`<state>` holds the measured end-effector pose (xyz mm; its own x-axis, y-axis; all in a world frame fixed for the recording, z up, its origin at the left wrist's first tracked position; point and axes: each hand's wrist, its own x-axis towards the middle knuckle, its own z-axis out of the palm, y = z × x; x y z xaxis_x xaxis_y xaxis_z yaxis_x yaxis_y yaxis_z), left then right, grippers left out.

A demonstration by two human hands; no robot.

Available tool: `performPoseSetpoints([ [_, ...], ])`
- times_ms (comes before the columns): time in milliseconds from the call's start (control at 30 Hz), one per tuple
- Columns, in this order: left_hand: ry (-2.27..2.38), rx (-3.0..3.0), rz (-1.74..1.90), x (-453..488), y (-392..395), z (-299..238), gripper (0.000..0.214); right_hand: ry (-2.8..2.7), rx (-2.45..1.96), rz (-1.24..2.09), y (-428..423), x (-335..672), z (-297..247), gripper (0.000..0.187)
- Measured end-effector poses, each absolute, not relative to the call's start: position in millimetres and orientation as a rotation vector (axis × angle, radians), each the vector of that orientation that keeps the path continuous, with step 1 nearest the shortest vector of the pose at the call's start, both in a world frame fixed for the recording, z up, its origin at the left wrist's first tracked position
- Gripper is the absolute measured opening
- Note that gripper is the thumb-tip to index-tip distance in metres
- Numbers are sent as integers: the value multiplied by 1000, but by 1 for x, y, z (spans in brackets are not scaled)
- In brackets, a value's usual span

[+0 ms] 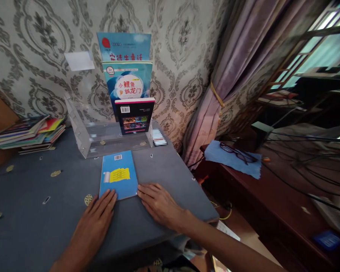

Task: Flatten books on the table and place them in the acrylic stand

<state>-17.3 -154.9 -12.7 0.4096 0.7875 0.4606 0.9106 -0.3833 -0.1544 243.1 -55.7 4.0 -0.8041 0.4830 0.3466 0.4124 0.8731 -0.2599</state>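
Observation:
A thin blue book (119,175) with a yellow label lies flat, back cover up, on the grey tablecloth (164,173). My left hand (98,217) rests flat with fingers stretched out, fingertips touching the book's near left corner. My right hand (158,202) also lies flat and open, its fingertips at the book's near right corner. Behind the book stands a clear acrylic display rack (102,138) holding three upright books: a black one (134,115) in front, a blue-and-white one (129,81) behind it, and a blue one (124,47) at the back.
A stack of thin books (31,134) lies at the table's far left. To the right, a dark wooden desk (272,196) carries a blue cloth (232,158) with glasses (238,151) and cables. A purple curtain (229,75) hangs by the window.

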Motion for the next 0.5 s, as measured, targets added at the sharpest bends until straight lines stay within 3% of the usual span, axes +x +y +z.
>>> performPoseSetpoints([
  [300,-1677,-2230,-521,-42,-138,-19,54,-2642,-672,366,-44,236,21,30],
  [500,-1647,-2220,-447,-45,-133,-20,69,-2678,-717,414,-38,223,16,56],
])
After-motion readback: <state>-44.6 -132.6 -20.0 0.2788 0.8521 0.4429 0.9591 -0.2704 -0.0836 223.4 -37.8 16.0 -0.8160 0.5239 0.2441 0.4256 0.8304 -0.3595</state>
